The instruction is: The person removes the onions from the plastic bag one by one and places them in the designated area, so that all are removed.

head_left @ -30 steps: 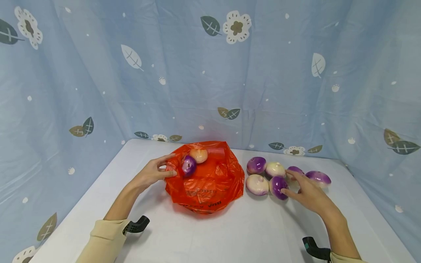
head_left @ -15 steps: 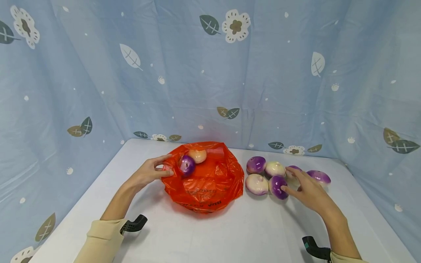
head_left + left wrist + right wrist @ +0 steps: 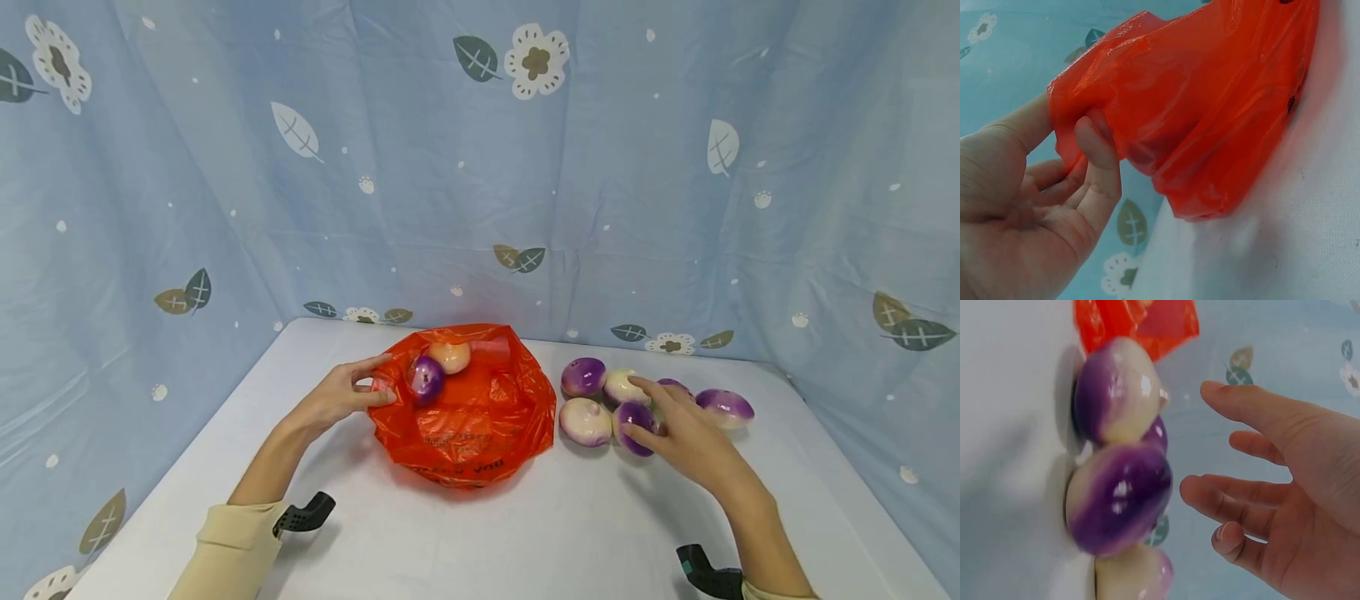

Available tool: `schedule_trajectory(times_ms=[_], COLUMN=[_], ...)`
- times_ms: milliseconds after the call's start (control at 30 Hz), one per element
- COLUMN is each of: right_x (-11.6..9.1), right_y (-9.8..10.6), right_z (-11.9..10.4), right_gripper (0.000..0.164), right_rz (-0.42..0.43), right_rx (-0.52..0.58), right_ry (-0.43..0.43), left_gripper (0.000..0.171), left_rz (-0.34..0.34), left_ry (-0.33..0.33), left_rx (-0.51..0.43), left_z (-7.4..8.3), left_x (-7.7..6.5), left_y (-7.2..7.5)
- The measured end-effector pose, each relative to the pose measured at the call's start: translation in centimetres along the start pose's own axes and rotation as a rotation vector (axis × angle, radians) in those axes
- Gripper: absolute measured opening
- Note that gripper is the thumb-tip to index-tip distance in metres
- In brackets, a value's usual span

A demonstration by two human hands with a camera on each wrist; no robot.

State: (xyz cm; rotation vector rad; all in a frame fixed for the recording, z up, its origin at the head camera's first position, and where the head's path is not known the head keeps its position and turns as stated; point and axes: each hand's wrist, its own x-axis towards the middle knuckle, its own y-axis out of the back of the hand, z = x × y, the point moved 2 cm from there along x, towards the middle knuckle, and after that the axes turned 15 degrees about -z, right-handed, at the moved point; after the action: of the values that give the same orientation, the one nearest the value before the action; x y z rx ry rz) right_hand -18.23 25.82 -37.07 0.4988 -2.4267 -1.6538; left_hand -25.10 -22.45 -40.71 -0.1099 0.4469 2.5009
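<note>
My left hand (image 3: 341, 392) pinches the left rim of a red plastic bag (image 3: 465, 433), which stands with its mouth spread. In the left wrist view, thumb and fingers grip the thin red film (image 3: 1166, 100). Inside the bag lie a purple onion (image 3: 428, 379) and a paler, orange-looking onion (image 3: 450, 357). Over the group on the right hovers my right hand (image 3: 690, 433), its fingers spread and holding nothing. Nearest to it is a glossy purple onion (image 3: 632, 425); the right wrist view shows a gap between the fingertips and that onion (image 3: 1122, 497).
Several other purple-and-white onions sit close together right of the bag, among them a pale one (image 3: 586, 422) in front and a purple one (image 3: 725, 407) at the far right. A blue patterned curtain (image 3: 420, 167) closes off the back and sides of the white table (image 3: 480, 542).
My right hand has shifted slightly left over the onions. The bag's left rim and my left hand have moved a little left, and the purple onion inside has rolled slightly.
</note>
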Motion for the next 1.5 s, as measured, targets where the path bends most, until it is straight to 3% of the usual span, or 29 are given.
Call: schedule_trajectory(times_ms=[267, 533, 867, 1233, 1500], right_x=[0.7, 1.2, 2.6, 4.5, 5.8], right_y=[-1.5, -1.9, -3.3, -4.7, -6.1], right_z=[-3.1, -4.6, -7.0, -9.7, -11.1], right_gripper=[0.067, 0.065, 0.064, 0.066, 0.064], right_rz=[0.008, -0.05, -0.023, -0.118, -0.183], right_rx=[-0.01, 0.042, 0.015, -0.039, -0.04], right_ry=[0.096, 0.092, 0.17, 0.123, 0.141], left_gripper=[0.079, 0.078, 0.08, 0.079, 0.079], left_rz=[-0.005, -0.006, 0.006, 0.015, 0.021], left_ry=[-0.002, -0.006, -0.008, -0.008, -0.006], left_rx=[0.007, 0.002, 0.028, 0.048, 0.041], left_z=[-0.1, -0.3, -0.3, 0.0, 0.2], left_x=[-0.2, -0.3, -0.5, -0.4, -0.4], left_y=[-0.1, -0.2, 0.2, 0.2, 0.0])
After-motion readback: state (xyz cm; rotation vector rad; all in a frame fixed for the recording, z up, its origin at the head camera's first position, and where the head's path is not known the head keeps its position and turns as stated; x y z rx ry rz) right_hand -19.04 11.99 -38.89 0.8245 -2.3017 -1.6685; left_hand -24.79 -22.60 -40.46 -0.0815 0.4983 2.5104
